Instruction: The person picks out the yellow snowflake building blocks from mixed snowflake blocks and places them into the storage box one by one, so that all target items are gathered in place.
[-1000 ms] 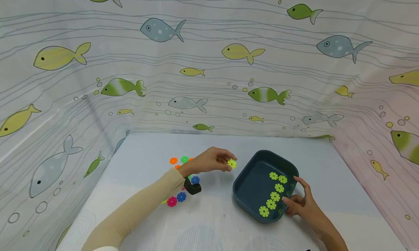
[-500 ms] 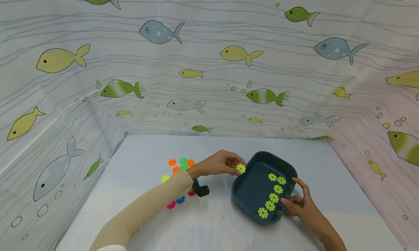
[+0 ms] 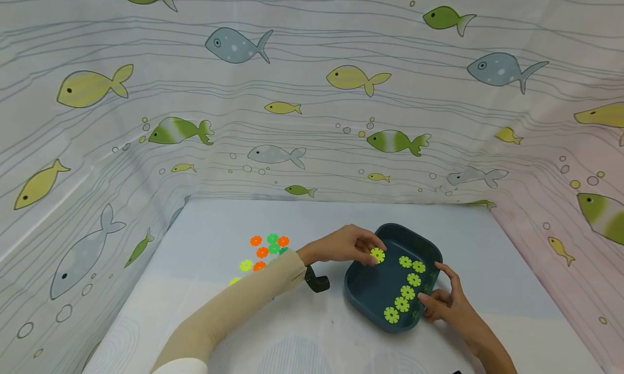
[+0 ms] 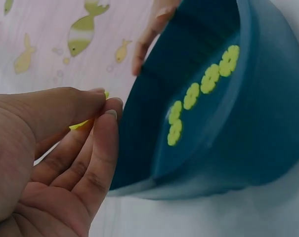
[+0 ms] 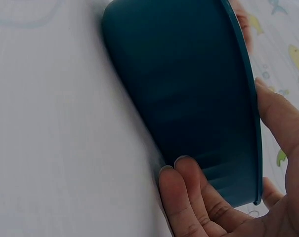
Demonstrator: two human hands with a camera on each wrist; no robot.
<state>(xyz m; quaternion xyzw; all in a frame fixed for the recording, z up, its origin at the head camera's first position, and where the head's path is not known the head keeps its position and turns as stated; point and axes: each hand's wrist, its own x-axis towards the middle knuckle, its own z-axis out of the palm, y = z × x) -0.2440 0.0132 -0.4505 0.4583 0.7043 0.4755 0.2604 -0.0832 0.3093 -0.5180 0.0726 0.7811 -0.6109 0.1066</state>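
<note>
My left hand [image 3: 343, 245] pinches a yellow flower-shaped plastic disc [image 3: 377, 256] between thumb and fingertips, above the left part of a dark blue rectangular tub [image 3: 370, 287]. In the left wrist view only slivers of that disc [image 4: 79, 125] show between the fingers. Several matching yellow discs [image 3: 413, 279] lie in an uneven line along the right side of the tub's floor. My right hand [image 3: 453, 303] grips the tub's right wall. In the right wrist view, fingertips [image 5: 175, 190] press low on the outside of the wall, while the thumb is up at the rim.
Left of the tub, loose flower discs in orange [image 3: 262, 252], green [image 3: 272, 238] and yellow [image 3: 246, 265] lie on the white table [image 3: 312, 330]; my left sleeve [image 3: 253, 292] covers part of this group. A fish-printed curtain [image 3: 312, 119] encloses the back and sides.
My left hand has moved right with the yellow disc, from beside the tub, past its left rim, to above its inside. The right hand and tub stay about where they were.
</note>
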